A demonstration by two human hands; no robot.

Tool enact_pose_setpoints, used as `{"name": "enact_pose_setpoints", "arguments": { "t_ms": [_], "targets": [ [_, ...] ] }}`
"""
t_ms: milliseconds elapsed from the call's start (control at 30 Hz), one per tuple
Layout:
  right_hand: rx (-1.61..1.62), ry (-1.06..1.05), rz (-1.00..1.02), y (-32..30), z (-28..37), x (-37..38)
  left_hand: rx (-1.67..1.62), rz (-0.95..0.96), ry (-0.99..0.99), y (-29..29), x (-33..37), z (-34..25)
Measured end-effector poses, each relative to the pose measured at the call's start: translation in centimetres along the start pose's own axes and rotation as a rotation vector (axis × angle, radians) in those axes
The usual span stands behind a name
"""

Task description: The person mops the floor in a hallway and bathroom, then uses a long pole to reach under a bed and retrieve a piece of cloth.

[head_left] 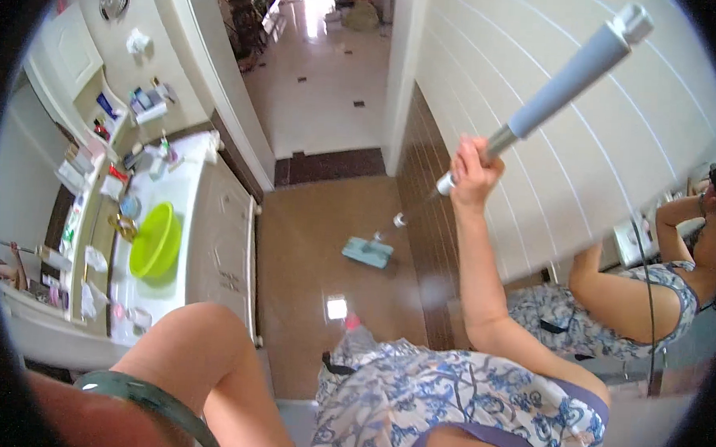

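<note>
One green bangle rings our left wrist, closest to us; the left grip itself passes out of sight at the lower left, so we cannot tell how far open it is or whether it holds anything. Up to the right, the mop's padded grey handle slants past us with no hand on it. Just below that padding our right grip is wrapped round the pole, fingers curled in with no gap that we can see. A single hold makes steering harder, we judge; a second one on the padding would steady the push and help keep the top end off the pale wall.

Beyond our patterned clothing, a clear bottle with a pink cap has its base hidden, so we do best to stop strokes short of it. Along the floor's left edge, the white table carries a lime-green basin.

Farther out, the pale blue-green mop head lies on the brown floor, nearer the right edge under the dark tiles. We should keep it flat, press evenly, overlap passes and ease off at the far edge, by the dark sill.
</note>
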State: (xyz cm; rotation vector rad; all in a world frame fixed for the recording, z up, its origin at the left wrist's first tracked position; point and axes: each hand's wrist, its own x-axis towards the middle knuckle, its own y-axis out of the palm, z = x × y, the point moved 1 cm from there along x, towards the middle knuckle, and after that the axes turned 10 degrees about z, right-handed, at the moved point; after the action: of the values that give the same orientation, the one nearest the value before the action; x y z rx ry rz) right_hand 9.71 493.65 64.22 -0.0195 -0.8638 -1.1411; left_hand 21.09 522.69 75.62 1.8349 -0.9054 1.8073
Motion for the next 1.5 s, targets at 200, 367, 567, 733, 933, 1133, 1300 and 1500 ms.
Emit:
{"name": "enact_pose_setpoints", "arguments": {
  "t_ms": [200, 367, 567, 733, 933, 1133, 1300, 1500],
  "targets": [
    [-0.117, -0.064, -0.029, 3.0, -11.8, 10.4, 0.021, 0.015, -0.491, -2.4, -3.1, 21.4],
    [-0.118, -0.054, -0.013, 7.6, -22.0, 21.2, -0.029, -0.055, -0.913, -0.5, -9.8, 38.8],
    [-0.205, -0.021, -0.026, 11.4, -35.4, 37.7, -0.008, -0.122, -1.156, 1.7, -11.2, 56.0],
    [-0.308, -0.008, 0.025, 17.1, -45.7, 47.1, -0.033, -0.175, -1.274, 0.7, -12.0, 71.3],
    [-0.423, 0.121, 0.007, 20.1, -56.2, 56.8, -0.152, -0.107, -1.266, 1.6, -11.5, 89.7],
    [-0.346, -0.026, -0.123, 27.3, -66.1, 64.7, -0.21, 0.064, -1.078, 0.3, 1.1, 107.5],
    [-0.1, -0.16, -0.201, 28.0, -64.8, 74.3, -0.288, 0.223, -0.697, -0.6, 17.6, 117.2],
    [0.015, -0.169, -0.195, 24.1, -77.0, 86.5, -0.224, 0.192, -0.462, 6.4, 21.2, 132.3]
  ]
}}
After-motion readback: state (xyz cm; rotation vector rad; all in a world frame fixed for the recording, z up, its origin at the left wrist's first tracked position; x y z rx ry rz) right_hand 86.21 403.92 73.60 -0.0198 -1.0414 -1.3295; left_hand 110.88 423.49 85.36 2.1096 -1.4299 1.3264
